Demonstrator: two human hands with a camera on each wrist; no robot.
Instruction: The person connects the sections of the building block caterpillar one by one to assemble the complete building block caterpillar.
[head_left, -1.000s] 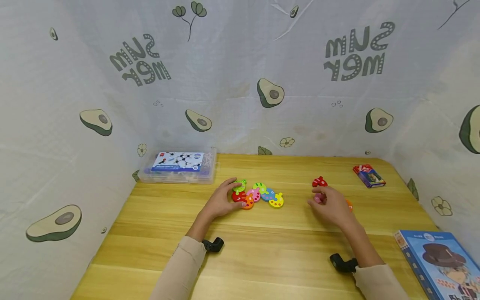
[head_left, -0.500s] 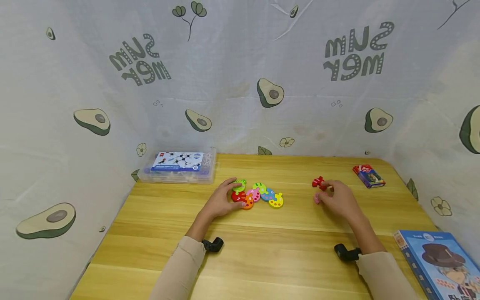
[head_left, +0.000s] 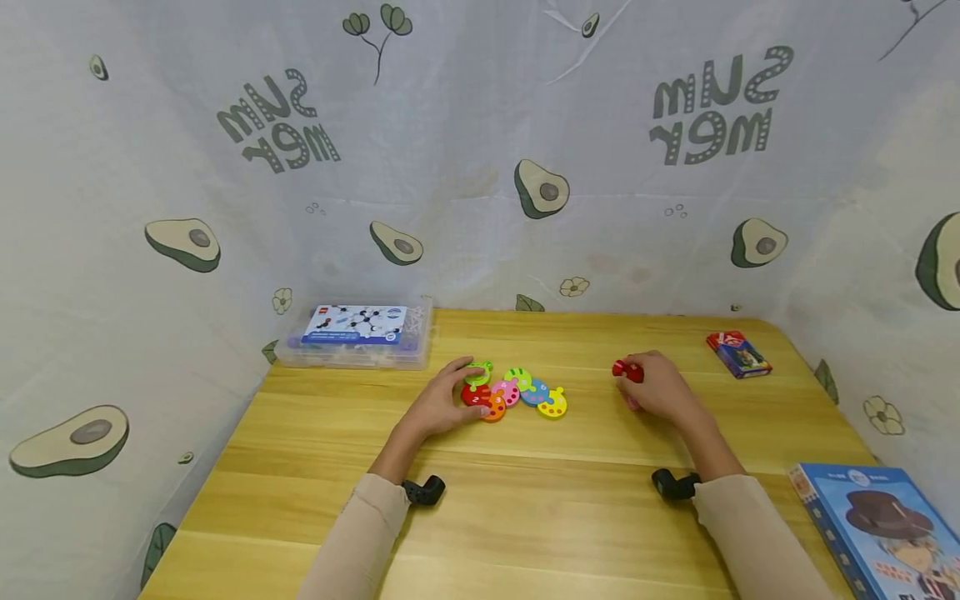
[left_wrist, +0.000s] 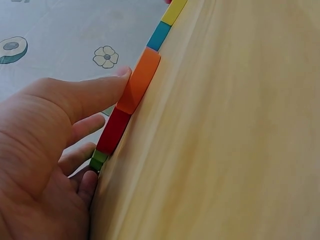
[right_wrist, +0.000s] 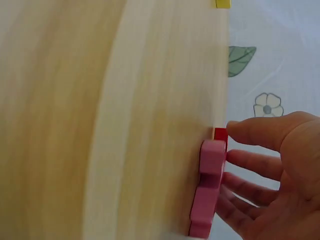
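Note:
Flat, round wooden puzzle pieces with knobs and numbers form a wavy chain: green, red, orange, pink, light green, blue and yellow (head_left: pixel 552 403). My left hand (head_left: pixel 437 403) holds the chain's left end. Its thumb presses the edge of the orange piece (left_wrist: pixel 140 80), and its fingers reach the green piece (head_left: pixel 480 375). To the right, my right hand (head_left: pixel 660 390) pinches a loose red piece (head_left: pixel 632 372) against the tabletop with thumb and fingers. A pink piece (right_wrist: pixel 207 187) lies just below that hand, mostly hidden in the head view.
A clear plastic case (head_left: pixel 352 356) with a molecule-model label stands at the back left. A small red and blue card box (head_left: pixel 738 354) lies at the back right. A blue illustrated book or box (head_left: pixel 873 517) sits at the right front. Patterned cloth (head_left: pixel 465 275) hangs behind the table.
My right hand went from the pink piece to the red one, which has shifted slightly left and turned. An orange piece seen earlier is now hidden. My left hand has stayed in place.

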